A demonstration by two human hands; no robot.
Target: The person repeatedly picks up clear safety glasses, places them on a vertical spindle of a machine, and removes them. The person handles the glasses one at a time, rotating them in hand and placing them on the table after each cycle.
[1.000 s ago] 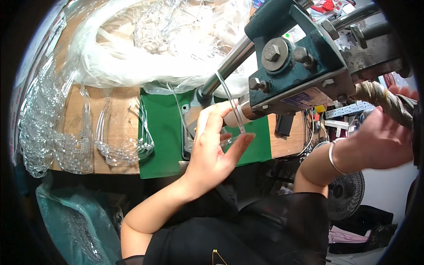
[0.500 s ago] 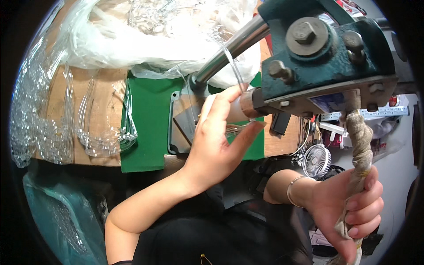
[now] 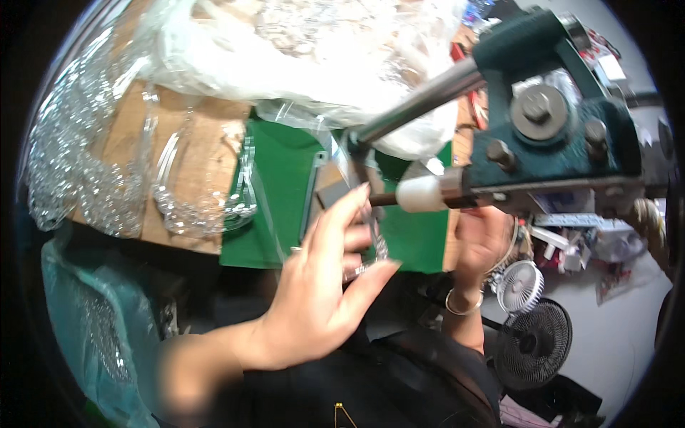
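My left hand (image 3: pixel 321 278) is closed around a clear, shiny plastic piece (image 3: pixel 380 246), thumb on one side and fingers on the other; its full shape is partly hidden by the fingers. It is just left of and below the white cylindrical tip (image 3: pixel 419 195) of a dark green hand press (image 3: pixel 546 150). Below the press head, my right hand (image 3: pixel 479 239) is raised, smeared by motion and partly covered by the press, so its fingers do not show clearly. At the far right hangs the press's cloth-wrapped lever (image 3: pixel 651 221), apart from my hand.
Bundles of clear plastic loops (image 3: pixel 203 203) lie on the wooden table (image 3: pixel 189 121) at left, partly over a green mat (image 3: pixel 271 242). A white plastic bag (image 3: pixel 235 64) of clear pieces spreads behind. A teal bag (image 3: pixel 85 307) hangs lower left; two fans (image 3: pixel 534 342) stand lower right.
My right hand has let go of the cloth-wrapped lever and moved left, under the press head. My left hand has drawn down from the press tip with the clear piece. The view has shifted.
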